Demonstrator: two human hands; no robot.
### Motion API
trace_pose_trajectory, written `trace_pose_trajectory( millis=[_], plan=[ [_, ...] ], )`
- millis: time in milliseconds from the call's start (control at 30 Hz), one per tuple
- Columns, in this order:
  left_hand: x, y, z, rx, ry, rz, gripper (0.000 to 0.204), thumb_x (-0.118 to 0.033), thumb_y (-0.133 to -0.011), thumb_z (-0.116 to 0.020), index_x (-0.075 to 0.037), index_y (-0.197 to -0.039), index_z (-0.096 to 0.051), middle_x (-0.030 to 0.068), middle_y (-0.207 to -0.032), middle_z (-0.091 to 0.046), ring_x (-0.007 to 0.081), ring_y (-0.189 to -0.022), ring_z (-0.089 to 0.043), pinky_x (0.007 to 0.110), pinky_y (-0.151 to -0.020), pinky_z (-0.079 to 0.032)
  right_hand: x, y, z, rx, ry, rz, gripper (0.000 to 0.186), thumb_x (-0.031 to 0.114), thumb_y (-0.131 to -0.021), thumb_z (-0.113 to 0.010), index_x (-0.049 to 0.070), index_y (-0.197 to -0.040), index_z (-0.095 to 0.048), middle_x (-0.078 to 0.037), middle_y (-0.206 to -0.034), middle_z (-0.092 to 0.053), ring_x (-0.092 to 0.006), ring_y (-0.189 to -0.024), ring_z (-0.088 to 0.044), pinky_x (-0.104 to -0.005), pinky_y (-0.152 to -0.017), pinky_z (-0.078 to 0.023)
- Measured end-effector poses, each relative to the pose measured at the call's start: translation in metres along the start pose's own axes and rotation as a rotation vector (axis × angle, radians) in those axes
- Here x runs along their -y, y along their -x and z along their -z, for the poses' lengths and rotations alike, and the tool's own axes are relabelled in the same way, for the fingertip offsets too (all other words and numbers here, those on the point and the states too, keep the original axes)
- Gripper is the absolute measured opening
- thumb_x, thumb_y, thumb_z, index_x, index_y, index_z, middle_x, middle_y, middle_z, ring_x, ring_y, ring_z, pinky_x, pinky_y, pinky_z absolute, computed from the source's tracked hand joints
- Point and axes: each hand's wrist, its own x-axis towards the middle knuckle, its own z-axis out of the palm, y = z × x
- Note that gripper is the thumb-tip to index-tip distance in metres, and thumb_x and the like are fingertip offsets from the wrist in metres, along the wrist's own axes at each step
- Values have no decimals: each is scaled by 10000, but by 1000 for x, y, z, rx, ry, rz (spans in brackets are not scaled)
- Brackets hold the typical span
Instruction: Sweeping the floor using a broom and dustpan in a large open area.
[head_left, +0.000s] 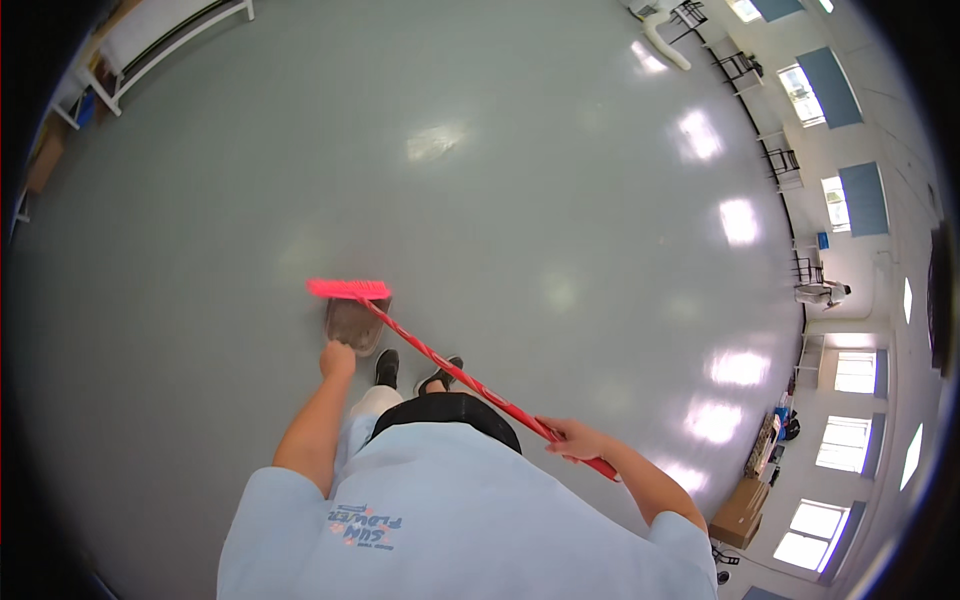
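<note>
A broom with a bright pink bristle head (pixel 348 289) and a red handle (pixel 480 389) slants from the lower right to the floor ahead of my feet. Round the upper part of its handle my right hand (pixel 573 440) is closed. My left hand (pixel 338 356) reaches down and grips the near end of a greyish-brown dustpan (pixel 354 322); the hand hides the part it holds. The broom head lies across the dustpan's far edge. Whether anything is in the pan is too unclear to tell.
Grey glossy floor (pixel 500 200) stretches around me, with bright light reflections. White tables (pixel 190 40) stand at the far left. Along the right wall are chairs (pixel 783 160), windows, a seated person (pixel 825 292) and cardboard boxes (pixel 742 512). My dark shoes (pixel 387 368) are just beside the dustpan.
</note>
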Motion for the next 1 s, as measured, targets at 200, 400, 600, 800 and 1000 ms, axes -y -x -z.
trace_pose_trajectory(
  millis=[200, 400, 600, 800, 1000],
  plan=[
    [-1, 26, 15, 2, 64, 6, 214, -140, -738, -462, 22, -792, -592, 206, -710, -588, 318, -632, -587, 384, -625, -463, 49, -150, 40, -438, 566, 321, 633, 101, -723, -494, 150, -1282, -201, -199, -875, -546, -347, -773, -542, -417, -683, -418],
    [13, 57, 31, 11, 311, 183, 232, -155, -789, -418, 7, -743, -578, 144, -580, -578, 233, -443, -576, 334, -486, -464, 140, -263, 35, -466, 286, 197, 600, 77, -688, -493, 51, -1232, -242, -221, -827, -558, -382, -733, -546, -422, -639, -446],
    [12, 58, 28, 31, 351, 195, 234, -177, -780, -431, 12, -791, -567, 174, -644, -583, 270, -526, -592, 355, -529, -467, 57, -226, 16, -562, 625, 415, 628, 111, -692, -515, 111, -1253, -233, -233, -797, -557, -351, -677, -565, -411, -610, -452],
    [8, 39, -12, -23, 115, 73, 225, -160, -722, -464, 24, -780, -580, 240, -808, -571, 367, -798, -550, 418, -689, -439, -57, -73, -33, -209, 521, 218, 681, 107, -711, -525, 153, -1294, -177, -211, -828, -554, -349, -752, -543, -395, -679, -432],
    [8, 44, -5, -8, -5, -28, 220, -127, -709, -446, 41, -761, -576, 220, -737, -585, 343, -719, -576, 407, -659, -447, -35, 40, -30, -83, 6, -55, 604, 71, -739, -520, 145, -1283, -269, -12, -561, -444, -93, -398, -422, -255, -365, -367]
  ],
)
